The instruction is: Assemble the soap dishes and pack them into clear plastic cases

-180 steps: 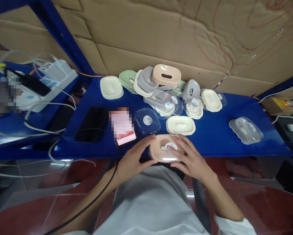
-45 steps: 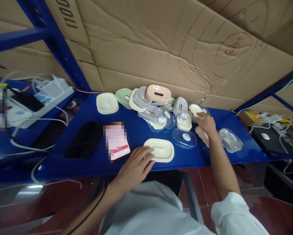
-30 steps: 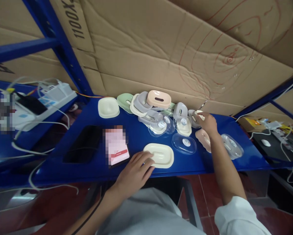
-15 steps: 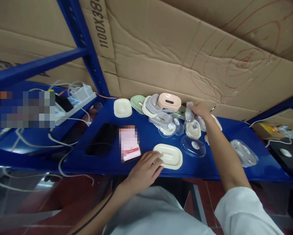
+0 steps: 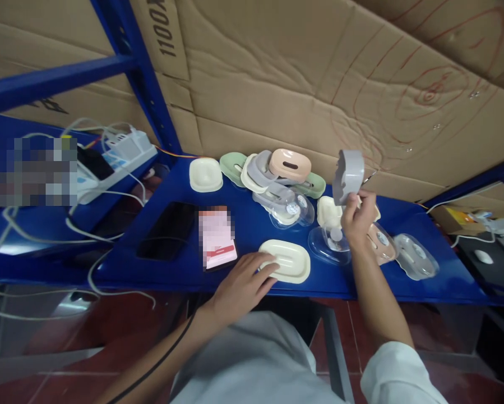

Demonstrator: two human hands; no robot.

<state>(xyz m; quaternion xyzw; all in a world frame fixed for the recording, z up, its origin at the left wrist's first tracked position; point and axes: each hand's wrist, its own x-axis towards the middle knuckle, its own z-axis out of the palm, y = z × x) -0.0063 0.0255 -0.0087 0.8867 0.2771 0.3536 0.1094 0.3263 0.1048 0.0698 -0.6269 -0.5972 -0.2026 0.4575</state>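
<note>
My left hand (image 5: 245, 280) rests with its fingers apart on the left end of a cream oval dish (image 5: 291, 261) near the front edge of the blue table. Raised above the table's right part, a grey dish with a wavy edge (image 5: 349, 175) is pinched in my right hand (image 5: 359, 216). Below it lie a cream piece (image 5: 329, 212) and a clear lid (image 5: 325, 247). A peach dish (image 5: 290, 165) tops a pile of green, cream and grey dishes at the back.
A lit phone (image 5: 218, 238) and a dark flat object (image 5: 167, 231) lie left of the cream oval dish. A white power strip (image 5: 129, 151) with cables is further left. Cardboard (image 5: 268, 78) stands behind the table. A clear-covered grey dish (image 5: 416, 257) is at right.
My right hand has lifted the grey dish up from among the pieces, and the dish now stands upright in its grip. My left hand remains on the cream dish.
</note>
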